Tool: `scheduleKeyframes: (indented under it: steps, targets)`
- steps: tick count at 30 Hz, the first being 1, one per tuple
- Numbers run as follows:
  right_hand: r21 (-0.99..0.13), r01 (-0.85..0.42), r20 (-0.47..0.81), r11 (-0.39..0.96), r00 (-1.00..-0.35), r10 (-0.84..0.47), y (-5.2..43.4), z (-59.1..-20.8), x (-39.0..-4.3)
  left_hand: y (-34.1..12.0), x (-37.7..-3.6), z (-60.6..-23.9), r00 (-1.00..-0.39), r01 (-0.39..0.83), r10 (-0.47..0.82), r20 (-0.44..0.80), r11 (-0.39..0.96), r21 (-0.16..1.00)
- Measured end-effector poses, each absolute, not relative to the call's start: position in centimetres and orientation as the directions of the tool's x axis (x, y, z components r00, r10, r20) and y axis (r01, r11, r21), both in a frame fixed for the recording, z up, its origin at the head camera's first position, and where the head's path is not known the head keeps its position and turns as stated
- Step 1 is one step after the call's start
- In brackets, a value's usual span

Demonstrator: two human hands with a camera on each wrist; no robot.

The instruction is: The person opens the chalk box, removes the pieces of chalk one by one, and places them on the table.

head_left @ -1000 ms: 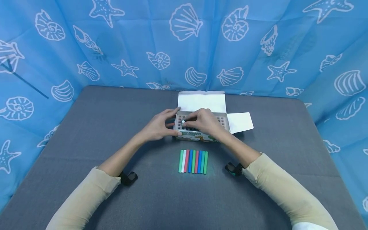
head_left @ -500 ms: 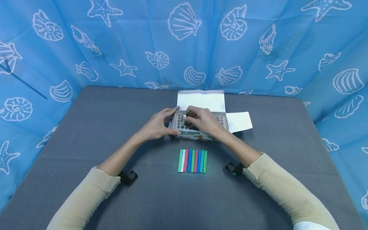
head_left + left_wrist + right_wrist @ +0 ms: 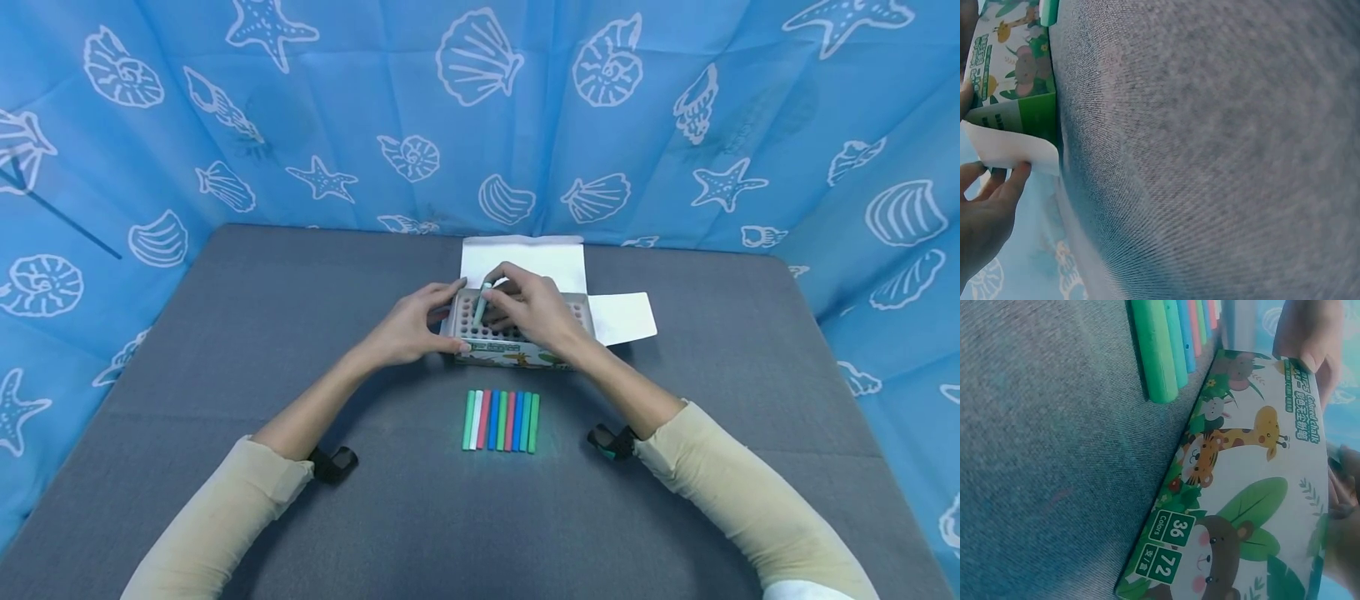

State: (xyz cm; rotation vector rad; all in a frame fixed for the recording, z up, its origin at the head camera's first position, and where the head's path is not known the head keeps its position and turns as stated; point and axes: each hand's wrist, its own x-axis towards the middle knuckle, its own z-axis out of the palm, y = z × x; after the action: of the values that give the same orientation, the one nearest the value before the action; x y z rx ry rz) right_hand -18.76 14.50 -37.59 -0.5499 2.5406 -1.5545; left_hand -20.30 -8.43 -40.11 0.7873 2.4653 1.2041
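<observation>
In the head view a printed cardboard chalk box (image 3: 487, 354) stands with its top side open, showing rows of holes. My left hand (image 3: 416, 325) grips its left end, thumb on the front face and fingers at the back corner. Above the left part of the box, my right hand (image 3: 536, 308) pinches a pale green chalk stick (image 3: 482, 304) between thumb and index finger. The stick tilts, its lower end at the holes. In the left wrist view, fingers of my left hand (image 3: 988, 215) touch a white flap (image 3: 1013, 147). The box front (image 3: 1241, 487) fills much of the right wrist view.
A row of chalk sticks (image 3: 501, 421) in green, white, red and blue lies on the grey cloth in front of the box. White flaps fold out behind (image 3: 525, 258) and to the right (image 3: 622, 318). A blue shell-patterned curtain (image 3: 480, 125) hangs behind the table.
My right hand has risen slightly with the green chalk stick, which stood deep in a hole and now shows most of its length. My left hand keeps its grip on the box.
</observation>
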Motion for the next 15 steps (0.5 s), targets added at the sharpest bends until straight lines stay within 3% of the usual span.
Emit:
scheduleKeyframes:
  steps: [15]
  targets:
    - [-0.892,-0.245,0.142,0.379,-0.949,-0.280,16.0,-36.5,-18.2,-8.4,-20.5,-40.1,-0.810,0.354,0.586,-0.021,0.519,0.778]
